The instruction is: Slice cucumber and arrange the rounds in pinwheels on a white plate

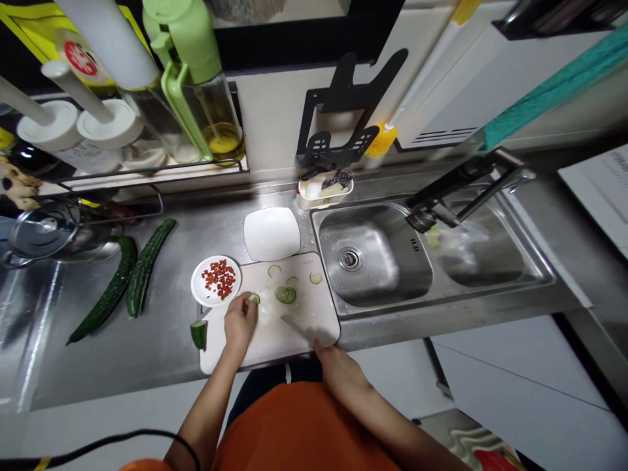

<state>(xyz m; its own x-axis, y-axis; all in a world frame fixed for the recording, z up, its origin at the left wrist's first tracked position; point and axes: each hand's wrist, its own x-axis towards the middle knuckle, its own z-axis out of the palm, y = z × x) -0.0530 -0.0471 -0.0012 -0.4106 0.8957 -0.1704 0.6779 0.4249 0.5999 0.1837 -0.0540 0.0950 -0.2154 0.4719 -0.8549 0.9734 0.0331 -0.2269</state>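
Over the left half of the cutting board (275, 342), a small cucumber piece (254, 298) is pinched in the narrowed fingers of the left hand (240, 322), while a knife (301, 329) is gripped by the right hand (339, 370) at the board's right edge. Slices are probably kept even if the fingertips are tucked back from the blade. The knife's handle is largely covered, its blade is blurred, and whether the piece touches the board cannot be told.
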